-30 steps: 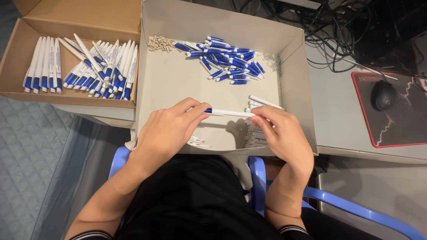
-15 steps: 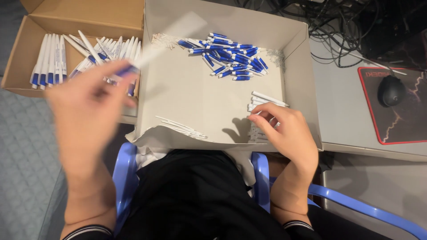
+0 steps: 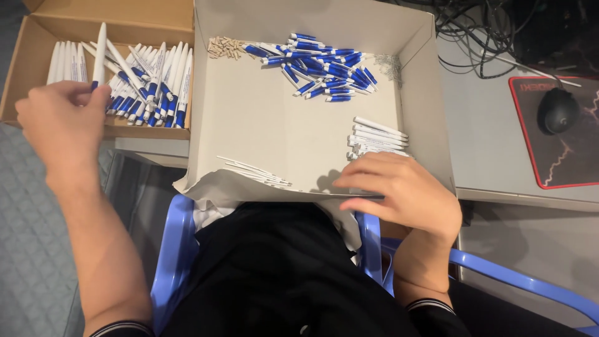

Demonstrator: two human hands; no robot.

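My left hand (image 3: 62, 122) is over the brown cardboard box (image 3: 37, 37) at the left and holds a white pen with a blue tip (image 3: 98, 53), upright above the rows of finished white-and-blue pens (image 3: 153, 81). My right hand (image 3: 399, 190) rests at the near right edge of the grey cardboard tray (image 3: 249, 112), fingers on a stack of white pen barrels (image 3: 377, 134). A pile of blue pen parts (image 3: 318, 65) lies at the tray's far side. Thin white refills (image 3: 253, 171) lie near its front edge.
Small tan pieces (image 3: 226, 47) and a cluster of tiny springs (image 3: 390, 65) lie at the tray's back. A black mouse (image 3: 557, 109) sits on a red-edged mat (image 3: 549, 150) at right, with cables (image 3: 480, 31) behind. Blue chair arms (image 3: 171, 249) flank my lap.
My left hand carried the assembled pen from the tray's middle leftwards to the brown box. My right hand dropped onto the white barrels at the tray's near right.
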